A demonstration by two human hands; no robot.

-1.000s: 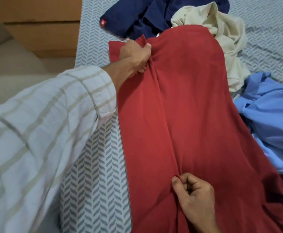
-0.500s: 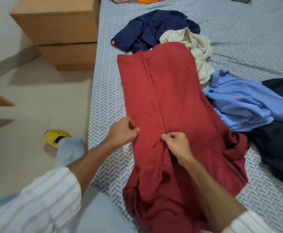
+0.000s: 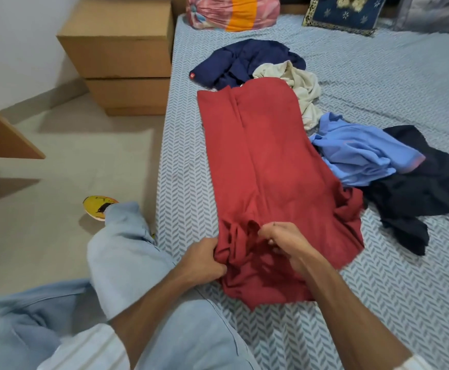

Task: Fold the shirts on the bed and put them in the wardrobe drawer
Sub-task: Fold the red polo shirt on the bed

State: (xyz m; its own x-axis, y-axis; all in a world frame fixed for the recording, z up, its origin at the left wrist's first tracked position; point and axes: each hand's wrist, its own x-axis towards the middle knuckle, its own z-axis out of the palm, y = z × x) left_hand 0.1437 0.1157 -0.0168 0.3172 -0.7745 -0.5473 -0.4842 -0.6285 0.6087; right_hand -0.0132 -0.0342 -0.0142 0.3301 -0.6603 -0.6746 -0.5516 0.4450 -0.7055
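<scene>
Nearest us, our left hand (image 3: 204,259) curls round the bunched near end of the red shirt (image 3: 266,166), fingers closed on a wad of cloth. Just beside it our right hand (image 3: 285,240) pinches another gather of the same end, fingers bent in on the fabric. The shirt lies lengthwise on the bed (image 3: 378,303), its near end crumpled under our hands and its far part flat, with a lengthwise fold running up its left side.

We judge it light, soft and limp: it will sag and crease wherever we leave it unsupported, and it will not slip much on the patterned sheet. The best hold looks to be at the two near corners, spread apart so the cloth hangs taut, not the middle bunch we have now.

To the left, the bed edge runs close beside the shirt, with our knee (image 3: 127,249) against it, so cloth could slide off toward the floor. To the right, a light blue shirt (image 3: 359,156) and a black garment (image 3: 431,188) touch or overlap the red one. Farther on, a cream shirt (image 3: 301,84) and a navy shirt (image 3: 244,60) crowd its far end. Open sheet lies to the near right. Beyond the bed edge stands a wooden drawer unit (image 3: 124,62).
</scene>
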